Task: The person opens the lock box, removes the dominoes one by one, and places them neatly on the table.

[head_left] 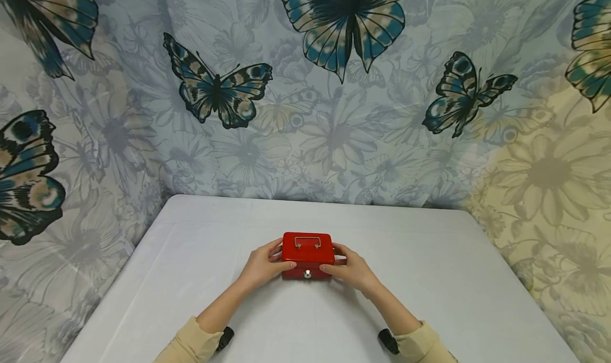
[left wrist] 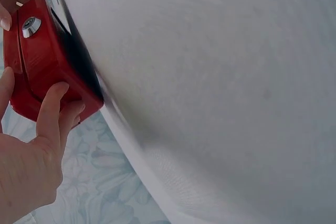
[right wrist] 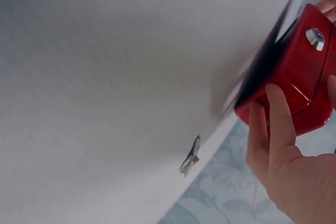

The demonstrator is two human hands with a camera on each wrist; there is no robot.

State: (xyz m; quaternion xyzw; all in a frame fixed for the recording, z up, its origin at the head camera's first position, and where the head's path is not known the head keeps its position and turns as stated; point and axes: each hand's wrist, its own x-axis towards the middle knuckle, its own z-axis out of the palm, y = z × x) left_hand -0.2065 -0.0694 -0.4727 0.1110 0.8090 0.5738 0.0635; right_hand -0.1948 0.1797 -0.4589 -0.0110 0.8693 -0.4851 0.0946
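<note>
A small red cash box sits near the middle of the white table, with its lid closed. It has a folding wire handle on top and a silver lock in front. My left hand grips its left end, thumb at the front edge and fingers along the side. On the right end, my right hand holds it the same way. Both wrist views show the box's dark underside; whether it is fully off the table, I cannot tell. A small silver metal piece, like a key, lies on the table near my right hand.
The white-covered table extends around the box on all sides. Behind it and at both sides hangs cloth printed with butterflies and flowers. A black strap shows at the right wrist, another at the left.
</note>
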